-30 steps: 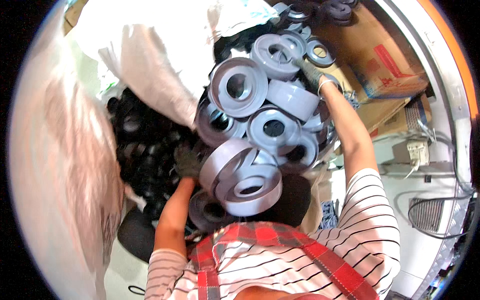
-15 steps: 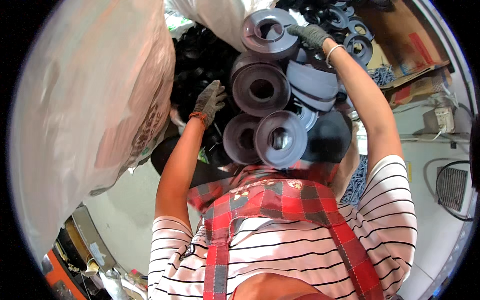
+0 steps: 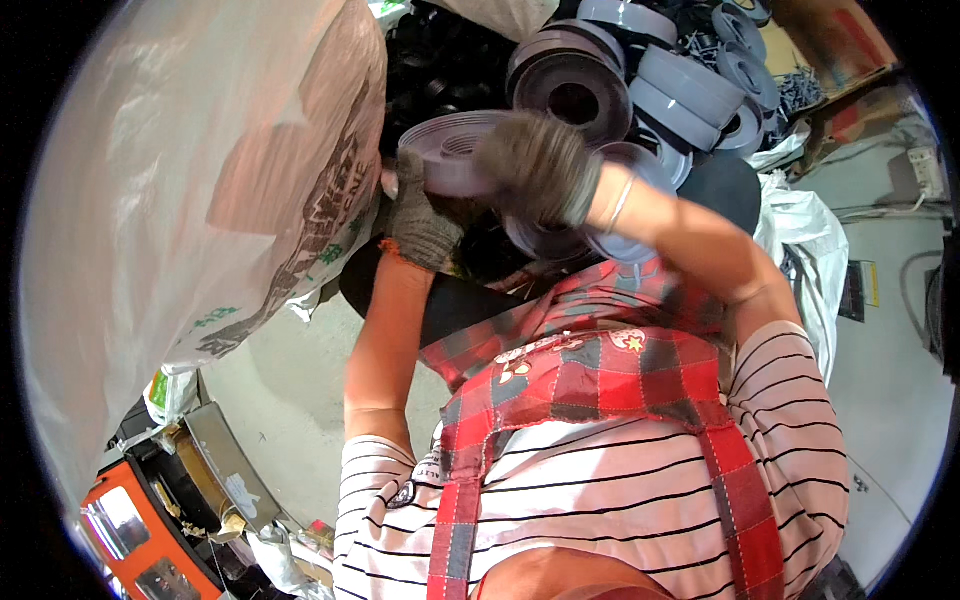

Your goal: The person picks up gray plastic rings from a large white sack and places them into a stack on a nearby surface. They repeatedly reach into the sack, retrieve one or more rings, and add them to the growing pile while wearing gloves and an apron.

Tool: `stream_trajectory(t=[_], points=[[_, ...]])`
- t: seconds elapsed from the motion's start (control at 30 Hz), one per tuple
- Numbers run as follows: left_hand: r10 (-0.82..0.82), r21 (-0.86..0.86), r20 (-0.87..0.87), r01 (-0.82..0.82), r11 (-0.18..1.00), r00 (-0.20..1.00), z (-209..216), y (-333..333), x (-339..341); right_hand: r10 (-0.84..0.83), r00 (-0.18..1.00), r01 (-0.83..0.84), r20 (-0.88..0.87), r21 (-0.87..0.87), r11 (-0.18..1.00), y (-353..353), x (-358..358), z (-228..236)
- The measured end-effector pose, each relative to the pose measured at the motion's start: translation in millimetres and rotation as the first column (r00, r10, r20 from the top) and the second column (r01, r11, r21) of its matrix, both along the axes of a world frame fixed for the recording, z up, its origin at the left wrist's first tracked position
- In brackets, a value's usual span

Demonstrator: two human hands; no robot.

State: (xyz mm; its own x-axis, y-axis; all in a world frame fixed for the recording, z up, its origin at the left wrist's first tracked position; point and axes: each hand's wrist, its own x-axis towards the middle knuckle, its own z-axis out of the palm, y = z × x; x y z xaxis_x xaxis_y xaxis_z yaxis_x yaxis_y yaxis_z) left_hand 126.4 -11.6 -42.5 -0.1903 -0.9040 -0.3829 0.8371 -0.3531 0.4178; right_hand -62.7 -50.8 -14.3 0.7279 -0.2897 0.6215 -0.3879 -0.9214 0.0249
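Observation:
My left hand (image 3: pixel 422 215), in a grey knit glove, is closed on the left side of a grey round plastic part (image 3: pixel 440 145) with concentric ridges and a hole in its middle. My right hand (image 3: pixel 540 168), gloved too, is at the right side of that same part and covers some of it. Its fingers are smeared by motion, so its hold cannot be made out. Just beyond are more grey ring-shaped parts (image 3: pixel 540 95), stacked and leaning together. Another grey ring (image 3: pixel 630 165) lies below my right wrist, partly hidden by it.
A big whitish woven sack (image 3: pixel 220 180) bulges along the left. Black plastic pieces (image 3: pixel 450 60) are heaped beyond my left hand. Several grey parts (image 3: pixel 690 95), small grey pieces (image 3: pixel 797 90) and a cardboard box (image 3: pixel 840 45) lie at the far right. An orange object (image 3: pixel 145 530) stands lower left.
My right hand has come from the far right stack toward me and left, to the ridged part. My left hand, formerly open beside the black heap, has closed on that part.

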Motion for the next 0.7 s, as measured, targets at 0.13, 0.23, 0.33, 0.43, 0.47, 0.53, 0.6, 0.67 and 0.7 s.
stream_trajectory(t=[0.13, 0.23, 0.33, 0.43, 0.47, 0.53, 0.6, 0.67, 0.7], points=[[0.054, -0.078, 0.710, 0.002, 0.997, 0.702, -32.6, 17.9, 44.6, -0.113, 0.958, -0.007, 0.264, 0.416, 0.909, 58.8, 40.8, -48.6], [0.031, -0.050, 0.966, 0.070, 0.996, 0.257, -36.9, 21.7, 57.4, -0.046, 0.993, 0.086, -0.111, 0.382, 0.920, 71.8, 31.4, -117.2], [0.122, -0.123, 0.992, 0.066, 0.990, 0.015, -51.9, 31.5, 72.6, 0.073, 0.777, 0.215, -0.625, 0.372, 0.903, 54.5, 1.9, -117.0], [0.073, -0.069, 0.990, -0.036, 0.997, 0.122, -46.9, 34.5, 60.5, -0.039, 0.675, 0.286, -0.737, 0.213, 0.934, 3.7, -17.2, -129.6], [0.044, -0.030, 0.986, -0.085, 0.996, 0.163, -63.5, 32.9, 69.9, -0.111, 0.693, 0.325, -0.712, 0.172, 0.930, -9.4, -16.5, -129.5], [0.031, -0.015, 0.989, -0.109, 0.994, 0.143, -75.6, 28.3, 71.7, -0.263, 0.709, 0.418, -0.654, 0.089, 0.904, -34.0, -19.2, -126.4], [0.068, -0.065, 0.997, -0.070, 0.995, 0.045, -75.0, 28.0, 66.1, -0.358, 0.810, 0.429, -0.463, 0.054, 0.901, -48.1, -14.8, -138.7], [0.127, -0.126, 0.992, -0.037, 0.991, 0.020, -70.1, 29.5, 58.0, -0.339, 0.871, 0.393, -0.355, 0.091, 0.915, -47.4, -5.5, -155.1], [0.162, -0.162, 0.986, -0.018, 0.987, 0.030, -65.2, 28.9, 52.5, -0.284, 0.892, 0.350, -0.351, 0.140, 0.926, -45.3, 3.6, -158.7]])
